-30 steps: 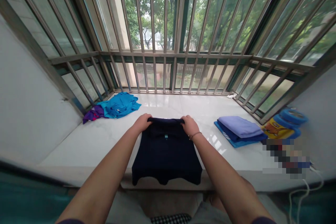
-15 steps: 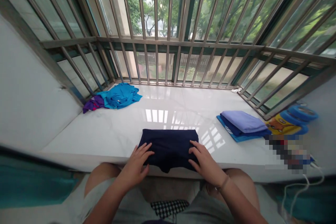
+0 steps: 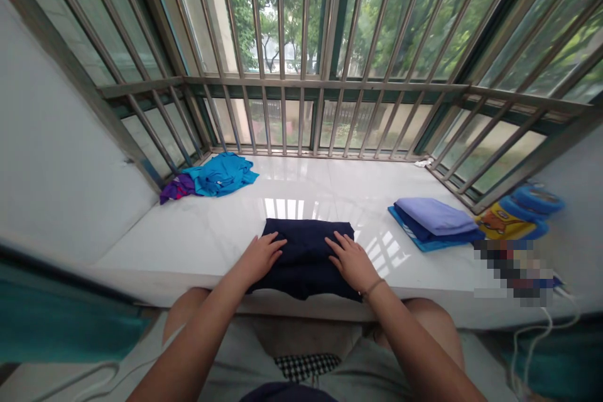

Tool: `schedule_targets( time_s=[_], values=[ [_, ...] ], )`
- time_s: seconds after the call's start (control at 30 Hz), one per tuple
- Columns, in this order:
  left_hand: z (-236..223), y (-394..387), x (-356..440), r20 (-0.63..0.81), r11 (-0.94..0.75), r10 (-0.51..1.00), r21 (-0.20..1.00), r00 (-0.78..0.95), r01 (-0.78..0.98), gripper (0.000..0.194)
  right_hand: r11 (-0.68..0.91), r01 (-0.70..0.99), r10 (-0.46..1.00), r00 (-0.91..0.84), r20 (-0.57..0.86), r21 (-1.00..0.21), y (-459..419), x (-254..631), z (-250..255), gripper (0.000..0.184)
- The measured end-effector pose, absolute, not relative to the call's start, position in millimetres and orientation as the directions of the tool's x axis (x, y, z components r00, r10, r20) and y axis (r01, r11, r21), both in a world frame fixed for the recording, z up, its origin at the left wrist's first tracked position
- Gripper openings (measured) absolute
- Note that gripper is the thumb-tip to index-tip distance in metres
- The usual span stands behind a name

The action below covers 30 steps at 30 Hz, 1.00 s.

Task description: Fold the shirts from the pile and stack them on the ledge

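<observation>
Left hand point(image 3: 259, 257) and right hand point(image 3: 352, 262) lie open, gripping nothing; I press the folded navy garment point(image 3: 306, 242) evenly against the white sill point(image 3: 188, 245).

The view looks out from the person's head, facing forward and down across their lap point(image 3: 245, 352). It sits close above the left hand point(image 3: 259, 259) and right hand point(image 3: 352, 262), with the sill point(image 3: 188, 239) and window bars point(image 3: 281, 12) farther ahead.

Home window bay point(image 3: 287, 122): marble ledge point(image 3: 301, 185), steel security bars point(image 3: 281, 12)
</observation>
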<state>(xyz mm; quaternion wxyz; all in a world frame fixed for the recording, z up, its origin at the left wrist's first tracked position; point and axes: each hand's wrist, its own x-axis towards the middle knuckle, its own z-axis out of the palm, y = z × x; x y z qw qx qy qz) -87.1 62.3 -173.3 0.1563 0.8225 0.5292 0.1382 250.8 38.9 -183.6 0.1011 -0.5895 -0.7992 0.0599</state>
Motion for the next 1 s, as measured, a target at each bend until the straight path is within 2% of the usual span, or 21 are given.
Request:
schedule_targets(
  time_s=[0.13,0.27,0.33,0.47,0.53,0.63,0.7,0.77,0.83,0.93,1.0],
  values=[
    [-152,78,-81,0.033,-0.463,0.873,0.372,0.487,0.804,0.068,0.289,0.937,0.956,-0.273,0.108,-0.197,55,249,-162,0.041],
    [-147,78,-86,0.061,-0.589,0.791,0.342,0.609,0.732,0.038,0.342,0.911,0.935,-0.306,0.176,-0.230,45,252,-147,0.033],
    [-153,74,-93,0.105,-0.626,0.769,0.317,0.630,0.712,0.040,0.361,0.897,0.927,-0.317,0.198,-0.253,34,255,-146,0.033],
    [-177,62,-107,0.137,-0.606,0.794,0.256,0.592,0.753,0.058,0.375,0.871,0.925,-0.326,0.196,-0.318,8,262,-158,0.029],
    [-187,53,-112,0.150,-0.563,0.826,0.224,0.543,0.796,0.064,0.361,0.872,0.928,-0.301,0.221,-0.330,-7,263,-165,0.035],
    [-193,32,-117,0.270,-0.463,0.875,0.224,0.402,0.858,0.050,0.226,0.916,0.954,-0.138,0.267,-0.330,-33,263,-171,0.028],
    [-194,13,-122,0.345,-0.352,0.905,0.279,0.249,0.893,0.037,0.004,0.944,0.978,0.066,0.200,-0.331,-52,265,-176,0.029],
    [-196,-7,-128,0.355,-0.198,0.932,0.337,0.070,0.920,0.036,-0.206,0.919,0.972,0.231,0.037,-0.337,-69,269,-185,0.037],
    [-201,-23,-133,0.330,-0.070,0.942,0.369,-0.061,0.927,0.041,-0.304,0.858,0.953,0.276,-0.128,-0.414,-78,272,-198,0.039],
    [-205,-30,-137,0.301,-0.035,0.949,0.408,-0.098,0.912,0.045,-0.393,0.669,0.919,0.273,-0.283,-0.630,-76,274,-220,0.041],
    [-204,-24,-136,0.265,-0.072,0.963,0.456,-0.058,0.887,0.036,-0.475,0.500,0.879,0.295,-0.374,-0.724,-69,272,-229,0.043]
  ],
)
